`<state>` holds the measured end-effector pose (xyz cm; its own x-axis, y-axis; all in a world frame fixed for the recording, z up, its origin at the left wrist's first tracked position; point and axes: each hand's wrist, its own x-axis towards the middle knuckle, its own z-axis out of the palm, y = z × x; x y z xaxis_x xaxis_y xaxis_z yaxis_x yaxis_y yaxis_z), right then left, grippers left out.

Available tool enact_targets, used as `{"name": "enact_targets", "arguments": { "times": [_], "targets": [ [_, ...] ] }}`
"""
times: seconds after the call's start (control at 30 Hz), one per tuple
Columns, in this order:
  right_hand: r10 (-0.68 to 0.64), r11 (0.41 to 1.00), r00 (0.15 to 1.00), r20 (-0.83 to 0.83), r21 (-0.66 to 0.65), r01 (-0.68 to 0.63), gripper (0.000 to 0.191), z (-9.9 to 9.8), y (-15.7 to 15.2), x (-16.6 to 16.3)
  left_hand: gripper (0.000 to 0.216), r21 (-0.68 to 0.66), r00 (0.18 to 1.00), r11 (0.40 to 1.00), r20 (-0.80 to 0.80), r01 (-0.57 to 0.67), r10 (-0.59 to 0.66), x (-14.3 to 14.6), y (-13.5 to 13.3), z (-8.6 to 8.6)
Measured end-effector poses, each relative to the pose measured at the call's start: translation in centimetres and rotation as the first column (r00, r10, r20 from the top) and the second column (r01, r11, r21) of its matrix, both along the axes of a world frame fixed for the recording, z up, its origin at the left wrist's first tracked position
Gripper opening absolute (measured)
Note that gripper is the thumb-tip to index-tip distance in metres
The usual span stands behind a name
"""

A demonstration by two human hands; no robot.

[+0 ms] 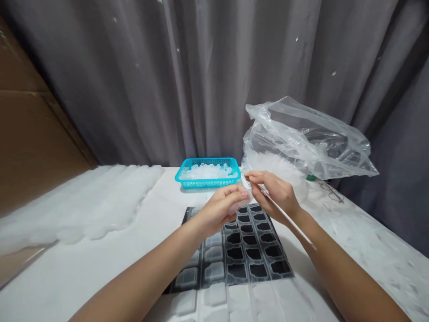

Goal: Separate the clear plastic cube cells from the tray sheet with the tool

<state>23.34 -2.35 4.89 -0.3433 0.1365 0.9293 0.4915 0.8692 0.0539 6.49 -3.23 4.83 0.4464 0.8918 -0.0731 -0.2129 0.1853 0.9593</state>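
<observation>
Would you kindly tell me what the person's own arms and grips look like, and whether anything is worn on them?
Both arms are bare: the left forearm and right forearm show no sleeves. The left grip and right grip are ungloved hands, with no ring, watch or bracelet visible.

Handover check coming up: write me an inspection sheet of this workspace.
Surface: white table, white speckles at right.
Job's things: black cell tray, pale pieces in its left cells; teal basket holding white pieces.
Hands: left hand pinches a translucent piece; right hand holds a thin white rod.
Clutter: clear plastic bag; eyeglasses.
Cables: nothing seen.
Surroundings: grey curtain; cardboard.
</observation>
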Motion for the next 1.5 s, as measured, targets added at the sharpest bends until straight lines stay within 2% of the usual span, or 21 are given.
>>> {"name": "enact_targets", "arguments": {
  "times": [0.07,0.17,0.23,0.3,0.37,0.4,0.67,0.87,1.07,1.17,1.23,1.43,1.5],
  "targets": [
    [0.015,0.999,0.998,-0.053,-0.03,-0.017,0.016,0.0,-0.1,0.0,0.034,0.024,0.999,0.999,0.027,0.036,-0.037,0.0,0.0,-0.3],
    [0.059,0.966,0.953,-0.297,-0.225,-0.13,0.015,0.0,-0.4,0.0,0.035,0.039,0.987,0.999,0.162,0.014,-0.021,0.0,0.0,-0.5],
    [0.103,0.879,0.88,-0.463,-0.372,-0.299,0.012,0.1,-0.6,-0.1,0.037,0.04,0.965,0.999,0.26,-0.006,-0.005,-0.1,0.0,-0.5],
    [0.154,0.772,0.819,-0.553,-0.45,-0.449,0.009,0.1,-0.7,-0.3,0.036,0.05,0.945,0.999,0.327,-0.002,-0.015,-0.1,0.1,-0.6],
    [0.187,0.703,0.792,-0.581,-0.483,-0.521,0.008,0.3,-0.9,-0.4,0.033,0.065,0.931,0.998,0.364,0.004,-0.028,-0.1,0.1,-0.7],
    [0.193,0.69,0.79,-0.582,-0.492,-0.531,0.008,0.3,-1.0,-0.5,0.032,0.072,0.927,0.997,0.374,0.006,-0.032,-0.1,0.1,-0.7],
    [0.191,0.73,0.814,-0.549,-0.475,-0.492,0.006,0.4,-1.3,-0.6,0.035,0.093,0.928,0.996,0.372,0.0,-0.034,0.1,-0.2,-0.6],
    [0.167,0.79,0.876,-0.452,-0.47,-0.393,0.007,0.2,-1.1,-0.3,0.036,0.092,0.931,0.996,0.363,-0.001,-0.033,0.3,-0.4,-0.5],
    [0.157,0.843,0.915,-0.371,-0.433,-0.32,0.006,0.0,-0.6,0.0,0.038,0.036,0.943,0.998,0.331,-0.05,0.035,0.2,-0.2,-0.5],
    [0.137,0.846,0.911,-0.389,-0.433,-0.312,0.006,0.1,-0.4,0.2,0.037,0.019,0.952,0.997,0.298,-0.076,0.067,0.1,-0.1,-0.4],
    [0.135,0.811,0.897,-0.421,-0.473,-0.345,0.009,0.3,-0.4,0.3,0.037,0.019,0.958,0.997,0.278,-0.077,0.068,0.1,-0.1,-0.4],
    [0.224,0.543,0.862,-0.454,-0.676,-0.498,0.019,1.5,-0.7,1.0,0.039,0.034,0.972,0.998,0.23,-0.056,0.046,0.0,0.0,-0.5],
    [0.225,0.503,0.872,-0.436,-0.714,-0.487,0.021,1.7,-0.8,1.2,0.039,0.036,0.976,0.998,0.215,-0.052,0.043,0.0,0.0,-0.6]
  ]
}}
